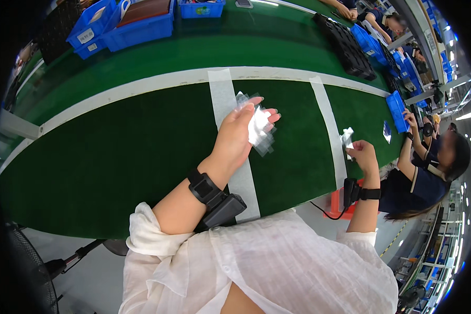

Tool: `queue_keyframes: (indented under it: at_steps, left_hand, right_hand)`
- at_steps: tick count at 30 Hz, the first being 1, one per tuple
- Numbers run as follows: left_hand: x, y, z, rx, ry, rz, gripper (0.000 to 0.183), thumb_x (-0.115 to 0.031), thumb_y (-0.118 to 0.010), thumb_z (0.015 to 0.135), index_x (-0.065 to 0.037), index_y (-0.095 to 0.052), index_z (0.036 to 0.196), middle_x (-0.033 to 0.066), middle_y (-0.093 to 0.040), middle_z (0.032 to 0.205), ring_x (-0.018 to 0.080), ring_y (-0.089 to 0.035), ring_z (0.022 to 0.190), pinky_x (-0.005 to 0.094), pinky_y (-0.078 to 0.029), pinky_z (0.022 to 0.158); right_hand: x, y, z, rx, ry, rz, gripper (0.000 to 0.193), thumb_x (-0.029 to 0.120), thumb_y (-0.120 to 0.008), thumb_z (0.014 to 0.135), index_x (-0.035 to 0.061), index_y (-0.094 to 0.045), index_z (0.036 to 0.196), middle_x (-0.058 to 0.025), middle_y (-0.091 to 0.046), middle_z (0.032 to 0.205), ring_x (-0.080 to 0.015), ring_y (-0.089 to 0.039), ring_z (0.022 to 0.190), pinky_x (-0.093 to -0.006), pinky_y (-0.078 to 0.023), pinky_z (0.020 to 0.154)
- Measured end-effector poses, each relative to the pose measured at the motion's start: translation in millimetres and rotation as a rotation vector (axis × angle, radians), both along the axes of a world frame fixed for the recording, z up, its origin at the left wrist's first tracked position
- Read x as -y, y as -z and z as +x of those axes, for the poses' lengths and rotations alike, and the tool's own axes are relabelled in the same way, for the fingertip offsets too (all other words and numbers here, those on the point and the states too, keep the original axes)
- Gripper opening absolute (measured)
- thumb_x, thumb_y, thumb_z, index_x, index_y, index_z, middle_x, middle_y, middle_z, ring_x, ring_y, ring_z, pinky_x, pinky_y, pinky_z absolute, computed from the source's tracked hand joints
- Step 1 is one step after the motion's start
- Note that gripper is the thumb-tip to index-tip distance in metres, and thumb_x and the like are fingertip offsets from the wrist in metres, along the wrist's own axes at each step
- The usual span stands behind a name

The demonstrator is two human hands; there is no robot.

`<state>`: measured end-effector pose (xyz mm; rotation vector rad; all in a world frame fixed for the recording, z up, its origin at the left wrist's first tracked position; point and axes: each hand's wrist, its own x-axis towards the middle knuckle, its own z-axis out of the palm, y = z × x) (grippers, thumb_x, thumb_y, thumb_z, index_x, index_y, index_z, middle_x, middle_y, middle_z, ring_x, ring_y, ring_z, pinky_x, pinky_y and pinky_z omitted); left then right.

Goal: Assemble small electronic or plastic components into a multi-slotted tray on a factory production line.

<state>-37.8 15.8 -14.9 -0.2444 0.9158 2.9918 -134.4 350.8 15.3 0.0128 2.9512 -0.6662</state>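
My left hand [234, 133] is above the green mat, beside a pale tape strip. Its thumb and fingers are closed around a bunch of shiny clear plastic sheets [260, 131], which may be small bags; glare hides their detail. Farther right, my right hand [365, 156] pinches a small shiny clear plastic piece [347, 137] between thumb and fingertips, over the second tape strip [327, 112]. The two hands are well apart. Both wrists wear black straps with small black boxes.
Beyond a white rail [141, 90] runs a green belt with blue bins [141, 35] at the far left. A black tray [344, 46] stands at the far right. A co-worker [421, 172] sits at right by a blue bin [397, 112]; a small shiny packet [387, 132] lies nearby.
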Motion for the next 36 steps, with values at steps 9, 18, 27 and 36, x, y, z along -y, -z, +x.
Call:
queue_keyframes:
  at_steps: [9,18,27,36]
  left_hand:
    - [0,3,0,-0.014,0.006,0.017,0.035,-0.014,-0.034,0.093,0.003,-0.033,0.123,0.0227,-0.05,0.108,0.0304,-0.053,0.103,0.0349,-0.047,0.081]
    - [0,0,0,0.003,0.005,-0.031,0.034,-0.016,-0.034,0.093,0.003,-0.034,0.121,0.0236,-0.05,0.108,0.0294,-0.054,0.1,0.0339,-0.047,0.081]
    - [0,-3,1,0.002,0.005,-0.055,0.035,-0.018,-0.034,0.094,0.004,-0.035,0.121,0.0233,-0.051,0.108,0.0288,-0.054,0.101,0.0329,-0.046,0.083]
    - [0,-3,0,-0.003,0.003,-0.068,0.035,-0.019,-0.034,0.094,0.003,-0.035,0.121,0.0223,-0.053,0.106,0.0285,-0.055,0.1,0.0327,-0.047,0.081]
  right_hand:
    - [-12,-2,-8,0.015,0.155,-0.45,0.01,0.006,-0.062,0.074,0.002,-0.059,0.082,0.0009,-0.058,0.067,-0.0049,-0.051,0.057,-0.0178,-0.038,0.051]
    - [-6,-12,-9,0.152,0.221,-0.771,0.009,0.013,-0.061,0.079,0.006,-0.06,0.083,0.0013,-0.06,0.078,-0.0058,-0.055,0.07,-0.019,-0.042,0.059]
    - [25,11,-1,-0.077,0.223,-0.643,0.013,0.013,-0.059,0.08,0.0031,-0.059,0.088,0.0005,-0.061,0.079,-0.0081,-0.056,0.072,-0.0213,-0.044,0.061]
    - [19,18,-6,-0.223,0.179,-0.74,0.019,0.003,-0.063,0.073,-0.0052,-0.059,0.09,-0.0089,-0.063,0.082,-0.0112,-0.059,0.071,-0.0196,-0.045,0.061]
